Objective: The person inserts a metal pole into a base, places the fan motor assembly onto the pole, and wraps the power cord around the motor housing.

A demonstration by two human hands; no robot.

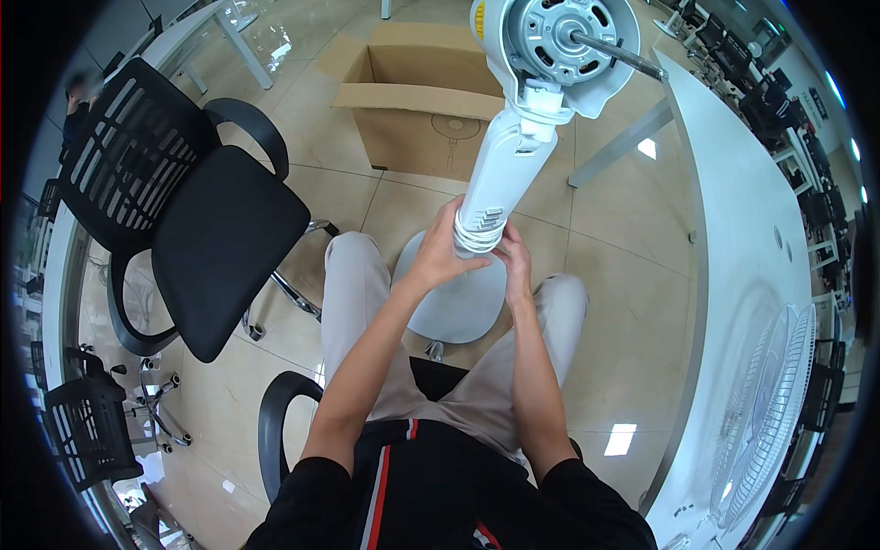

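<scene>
A white electric fan body (513, 160) stands between my knees, its bare motor (559, 41) and metal shaft at the top. The power cord (478, 236) is wound in coils around the lower column. My left hand (442, 247) wraps the column's left side at the coils, thumb reaching across the front. On the other side, my right hand (515, 261) has its fingers curled against the column's lower right. Below them is the rounded white fan base (454, 307), low between my legs. The joint between column and base is partly hidden by my hands.
An open cardboard box (417, 137) with a fan drawing sits on the floor ahead. To the left is a black office chair (225, 234). A white table (742, 229) runs along the right, with a fan grille (765, 417) on it. Another person (78, 96) is far left.
</scene>
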